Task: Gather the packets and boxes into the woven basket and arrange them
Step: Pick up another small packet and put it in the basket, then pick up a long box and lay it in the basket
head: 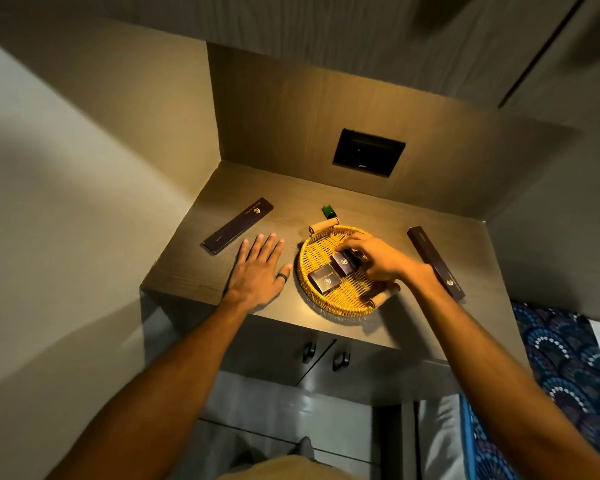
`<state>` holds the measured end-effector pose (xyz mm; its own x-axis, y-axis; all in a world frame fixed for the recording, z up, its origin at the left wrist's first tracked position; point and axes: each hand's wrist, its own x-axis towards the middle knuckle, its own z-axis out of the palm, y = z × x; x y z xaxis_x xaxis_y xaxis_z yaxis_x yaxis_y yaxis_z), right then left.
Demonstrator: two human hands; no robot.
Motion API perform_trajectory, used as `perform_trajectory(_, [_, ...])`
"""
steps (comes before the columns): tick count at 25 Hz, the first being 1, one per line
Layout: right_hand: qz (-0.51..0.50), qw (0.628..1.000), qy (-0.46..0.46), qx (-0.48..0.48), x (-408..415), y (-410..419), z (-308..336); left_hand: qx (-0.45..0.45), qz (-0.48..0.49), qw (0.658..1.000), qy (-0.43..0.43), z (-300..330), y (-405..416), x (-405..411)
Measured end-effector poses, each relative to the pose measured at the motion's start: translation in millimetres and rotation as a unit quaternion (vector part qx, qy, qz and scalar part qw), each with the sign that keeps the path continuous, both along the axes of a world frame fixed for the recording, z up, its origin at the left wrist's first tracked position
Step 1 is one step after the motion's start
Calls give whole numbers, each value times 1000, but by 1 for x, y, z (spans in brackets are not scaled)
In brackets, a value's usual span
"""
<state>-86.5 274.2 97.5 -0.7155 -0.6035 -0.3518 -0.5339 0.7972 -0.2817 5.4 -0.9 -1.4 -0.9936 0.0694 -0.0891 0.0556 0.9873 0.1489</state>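
A round woven basket (329,301) with two wooden handles sits on the wooden shelf. Inside it lies a small dark box (325,279) flat near the front left. My right hand (374,256) is over the basket, fingers closed on a second small dark box (345,264) that leans beside the first; a third box shows partly under the fingers. My left hand (261,268) rests flat on the shelf left of the basket, fingers spread, holding nothing. One long dark packet (238,225) lies at the far left, another long dark packet (435,263) at the right.
A small green object (328,211) stands behind the basket. A dark wall socket panel (368,152) is set in the back wall. Cabinet doors with handles (340,362) hang below the shelf (194,271). Patterned blue fabric (565,375) lies at the lower right.
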Motion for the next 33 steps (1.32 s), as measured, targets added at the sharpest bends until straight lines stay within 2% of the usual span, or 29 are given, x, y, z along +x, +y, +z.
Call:
perform_trajectory(9, [8, 1000, 13, 7, 5, -2, -13, 10, -1, 1000, -4, -1, -2, -1])
perform_trajectory(19, [10, 1000, -8, -26, 9, 0, -10, 18, -3, 1000, -4, -1, -3, -1])
perform_trajectory(21, [-33, 996, -2, -84, 10, 8, -4, 21, -4, 1000, -2, -2, -4, -2])
perform_trajectory(22, [-73, 991, 43, -106, 9, 13, -1, 20, -3, 1000, 0, -3, -4, -2])
perform_trajectory(24, [-201, 959, 186, -69, 9, 27, 1, 19, -3, 1000, 0, -5, -4, -3])
perform_trajectory(25, [-283, 932, 223, -31, 12, 36, 1, 19, -4, 1000, 0, -5, -4, -3])
perform_trajectory(26, [-359, 908, 215, -1, 16, 44, -1, 18, -5, 1000, 1, -6, -3, -2])
perform_trajectory(28, [-462, 877, 124, 43, 26, 58, -9, 14, -6, 1000, 4, -8, -4, -2])
perform_trajectory(30, [-505, 858, 55, 75, 36, 68, -17, 10, -5, 1000, 6, -8, -4, -3])
perform_trajectory(33, [-545, 833, 62, 73, 42, 77, -23, 4, -7, 1000, 2, -7, -4, -4])
